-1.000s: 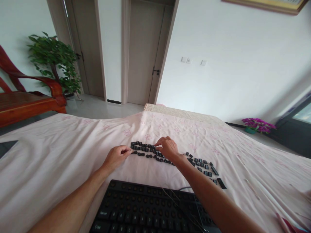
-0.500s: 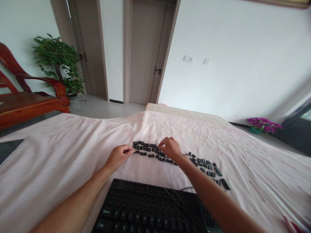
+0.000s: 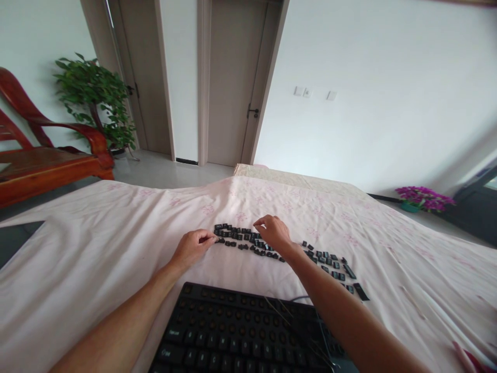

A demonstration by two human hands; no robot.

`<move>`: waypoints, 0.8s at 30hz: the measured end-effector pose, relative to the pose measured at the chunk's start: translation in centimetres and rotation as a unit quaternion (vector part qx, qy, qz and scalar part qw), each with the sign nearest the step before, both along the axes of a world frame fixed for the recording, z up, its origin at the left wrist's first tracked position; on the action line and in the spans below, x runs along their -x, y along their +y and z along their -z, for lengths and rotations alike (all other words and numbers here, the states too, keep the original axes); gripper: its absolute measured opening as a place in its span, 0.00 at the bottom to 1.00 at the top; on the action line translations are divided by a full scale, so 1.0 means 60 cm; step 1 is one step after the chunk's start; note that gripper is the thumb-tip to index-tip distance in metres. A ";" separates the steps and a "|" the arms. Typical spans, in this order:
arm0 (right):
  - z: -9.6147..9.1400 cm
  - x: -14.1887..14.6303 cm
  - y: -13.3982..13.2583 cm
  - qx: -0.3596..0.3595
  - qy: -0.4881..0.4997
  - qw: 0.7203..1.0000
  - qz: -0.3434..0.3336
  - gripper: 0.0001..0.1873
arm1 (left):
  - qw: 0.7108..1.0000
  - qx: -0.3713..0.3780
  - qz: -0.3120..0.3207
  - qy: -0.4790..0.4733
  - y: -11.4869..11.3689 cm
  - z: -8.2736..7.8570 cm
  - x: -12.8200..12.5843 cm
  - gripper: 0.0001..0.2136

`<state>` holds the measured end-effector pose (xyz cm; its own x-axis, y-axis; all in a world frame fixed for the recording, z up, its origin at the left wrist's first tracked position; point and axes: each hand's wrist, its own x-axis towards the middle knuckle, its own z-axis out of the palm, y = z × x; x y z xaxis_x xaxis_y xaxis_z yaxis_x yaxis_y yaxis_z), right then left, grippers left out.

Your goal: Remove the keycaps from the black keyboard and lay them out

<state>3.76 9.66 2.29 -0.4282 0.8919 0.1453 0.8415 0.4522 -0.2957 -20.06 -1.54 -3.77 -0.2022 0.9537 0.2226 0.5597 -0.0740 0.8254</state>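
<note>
Several loose black keycaps (image 3: 240,238) lie in a band across a pale pink sheet (image 3: 97,243). My left hand (image 3: 192,247) rests on the sheet at the left end of the band, fingers curled in a pinch; what they hold is too small to make out. My right hand (image 3: 274,233) hovers over the middle of the keycaps, thumb and forefinger pinched together a little above them, with no keycap clearly showing between them. More keycaps (image 3: 330,261) trail off to the right of my wrist. A black keyboard (image 3: 236,336), most of its caps off, lies near me between my forearms.
A thin cable (image 3: 295,331) crosses the keyboard's right side. A red wooden bench (image 3: 46,160) and a potted plant (image 3: 95,101) stand at the left. Two closed doors (image 3: 229,77) are ahead. Purple flowers (image 3: 423,198) sit by the right wall.
My right hand has lifted slightly off the keycaps, its fingers drawn into a pinch. The left hand has stayed put. The camera tilted a little, so the keyboard shows more.
</note>
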 end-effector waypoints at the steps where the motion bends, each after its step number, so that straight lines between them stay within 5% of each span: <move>1: -0.006 -0.003 -0.006 0.006 0.006 1.000 0.000 0.13 | 1.000 -0.002 -0.001 -0.002 -0.001 -0.001 -0.001 0.16; 8: -0.053 -0.088 -0.138 0.079 0.054 0.991 -0.090 0.13 | 1.000 -0.013 -0.019 -0.012 -0.006 0.002 0.001 0.18; 13: -0.045 -0.169 -0.239 0.095 -0.051 0.993 -0.038 0.12 | 0.998 -0.012 -0.002 -0.069 -0.017 0.004 0.004 0.20; 20: -0.021 -0.195 -0.279 0.088 -0.097 0.991 -0.019 0.22 | 0.996 0.039 0.066 -0.052 -0.084 -0.014 -0.003 0.16; 24: -0.019 -0.187 -0.302 0.068 -0.105 0.992 -0.017 0.18 | 0.995 0.051 0.082 -0.038 -0.135 -0.026 -0.004 0.16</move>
<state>14.98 -8.46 3.43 -0.4659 0.8820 -0.0710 0.8762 0.4487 -0.1761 -19.80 -9.62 -2.22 -0.0553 0.9921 0.1126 0.4832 -0.0722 0.8726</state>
